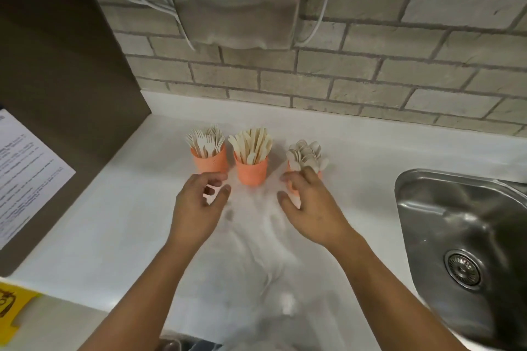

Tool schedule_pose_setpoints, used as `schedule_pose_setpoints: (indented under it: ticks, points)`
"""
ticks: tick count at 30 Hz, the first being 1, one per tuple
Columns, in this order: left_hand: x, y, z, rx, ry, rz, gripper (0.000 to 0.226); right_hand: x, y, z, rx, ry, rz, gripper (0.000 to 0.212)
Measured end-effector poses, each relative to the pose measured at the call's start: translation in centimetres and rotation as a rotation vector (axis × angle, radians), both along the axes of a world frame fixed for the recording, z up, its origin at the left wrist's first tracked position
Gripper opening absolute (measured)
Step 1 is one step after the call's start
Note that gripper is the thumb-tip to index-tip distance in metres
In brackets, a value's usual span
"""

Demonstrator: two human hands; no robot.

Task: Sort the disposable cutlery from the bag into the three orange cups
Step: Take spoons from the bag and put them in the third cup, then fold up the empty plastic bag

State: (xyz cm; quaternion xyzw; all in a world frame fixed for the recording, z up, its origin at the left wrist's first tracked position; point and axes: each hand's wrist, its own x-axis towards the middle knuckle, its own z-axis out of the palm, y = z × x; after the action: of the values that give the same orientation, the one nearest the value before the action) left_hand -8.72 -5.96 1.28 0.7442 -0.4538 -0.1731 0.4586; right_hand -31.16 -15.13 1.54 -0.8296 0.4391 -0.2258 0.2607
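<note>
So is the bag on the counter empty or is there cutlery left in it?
Looks empty: the bag lies flat and see-through on the counter, no cutlery visible inside. Its near end is blurred, so not certain.

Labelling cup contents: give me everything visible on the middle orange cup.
The middle orange cup stands upright on the white counter, matte orange, plastic by the look. It is packed with pale wooden knives fanning above the rim, plus one spoon-like piece in front. It stands apart from the neighbouring cups; neither hand touches it.

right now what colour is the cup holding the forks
Orange, a salmon shade, on the cup holding the forks, best seen in the head view.
</note>
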Motion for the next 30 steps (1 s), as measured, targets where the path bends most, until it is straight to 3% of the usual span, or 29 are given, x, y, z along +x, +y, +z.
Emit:
schedule_pose_setpoints:
  ticks: [3,5,7,13,14,18,21,26,28,30]
  points:
    - [1.3,2.4,-2.3,0.321,-0.345,-0.026,0.065,1.1,3.5,-0.6,0.405,0.257,0.203,0.08]
    - [1.5,3.9,-3.5,0.595,-0.456,-0.039,0.091,1.8,5.5,-1.9,0.473,0.449,0.302,0.1]
    - [1.5,5.1,-4.6,0.715,-0.544,-0.051,0.098,2.4,7.0,-3.7,0.461,0.526,0.33,0.099]
    - [3.1,6.2,-6.6,0.716,-0.654,0.001,0.057,2.8,7.4,-6.9,0.565,0.224,0.079,0.017]
    - [3.5,6.3,-6.8,0.716,-0.63,0.008,0.05,2.6,7.3,-6.8,0.586,0.168,0.041,0.013]
    - [5.4,6.3,-5.9,0.649,-0.496,0.052,0.02,1.9,7.0,-4.6,0.714,0.044,-0.096,0.034]
    - [6.3,5.9,-2.3,0.396,-0.381,0.131,0.021,2.1,6.6,-1.6,0.537,-0.087,-0.224,0.034]
    - [6.9,7.2,8.2,-0.314,-0.262,0.237,0.024,3.0,8.2,5.7,-0.177,-0.688,-0.522,0.024]
    - [7.2,8.7,10.2,-0.407,-0.306,0.196,0.021,3.7,9.9,6.8,-0.349,-0.704,-0.47,0.025]
    - [7.5,10.3,9.9,-0.402,-0.291,0.082,0.014,4.7,11.8,6.2,-0.384,-0.591,-0.345,0.03]
